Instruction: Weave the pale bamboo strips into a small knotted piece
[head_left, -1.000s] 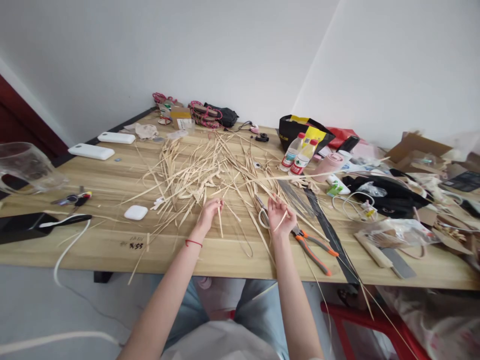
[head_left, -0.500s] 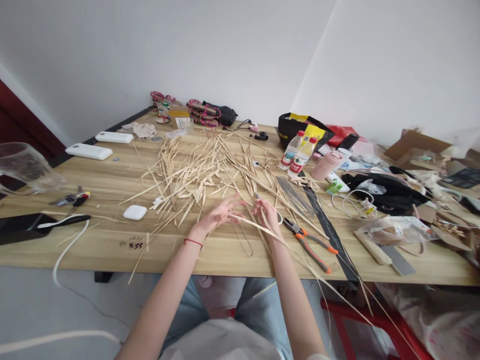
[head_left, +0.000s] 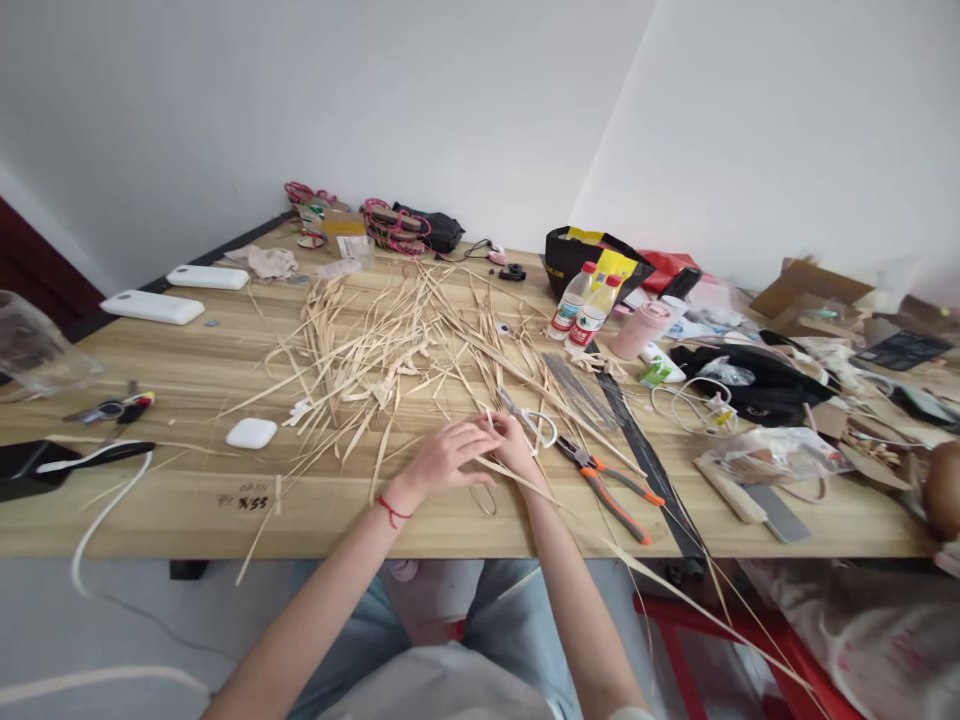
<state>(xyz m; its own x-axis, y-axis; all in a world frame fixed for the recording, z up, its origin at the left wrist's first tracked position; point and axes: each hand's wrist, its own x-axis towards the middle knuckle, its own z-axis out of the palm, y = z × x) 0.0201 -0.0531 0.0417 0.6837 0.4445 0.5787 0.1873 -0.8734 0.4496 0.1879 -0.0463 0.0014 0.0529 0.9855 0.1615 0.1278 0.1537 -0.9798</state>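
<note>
Both hands meet on one long straw strip at the near edge of the tabletop [head_left: 187,500].

The left hand [head_left: 442,460] and right hand [head_left: 514,445] pinch the straw strip [head_left: 525,482], which trails right past the edge; scissors [head_left: 529,418] and pliers [head_left: 600,480] lie just beside them.

left hand [head_left: 442,462]: palm down, fingers curled, touching the right, just above the bench [head_left: 187,500] near edge | right hand [head_left: 514,447]: fingers bent, pinching beside the left | both forearms: bare, reaching forward, converging over that edge
</note>
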